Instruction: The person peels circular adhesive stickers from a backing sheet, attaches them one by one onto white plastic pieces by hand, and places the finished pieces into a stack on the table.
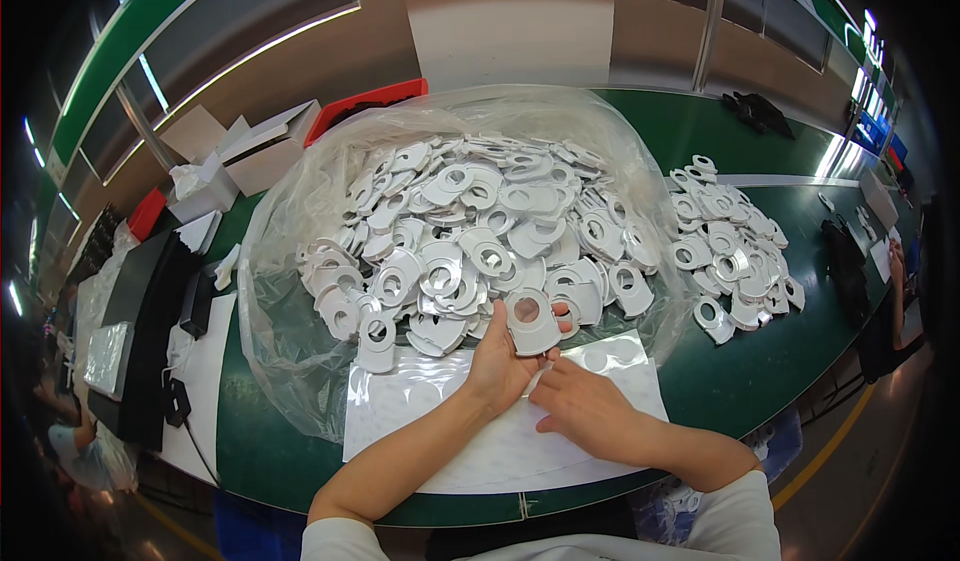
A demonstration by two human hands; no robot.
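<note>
My left hand (500, 359) holds up one white flat plastic piece with a round hole (530, 318), just in front of a big heap of the same pieces (480, 231) lying on an opened clear plastic bag (290, 331). My right hand (585, 406) rests below it on a white sticker sheet (420, 401) with round shapes, its fingertips at the sheet near the left hand's wrist. It holds nothing that I can make out.
A second, smaller pile of white pieces (730, 251) lies to the right on the green table (740, 381). White boxes (250, 151) and a red tray (370, 101) stand at the back left; black trays (150, 311) at the left. Another person (895, 311) sits at far right.
</note>
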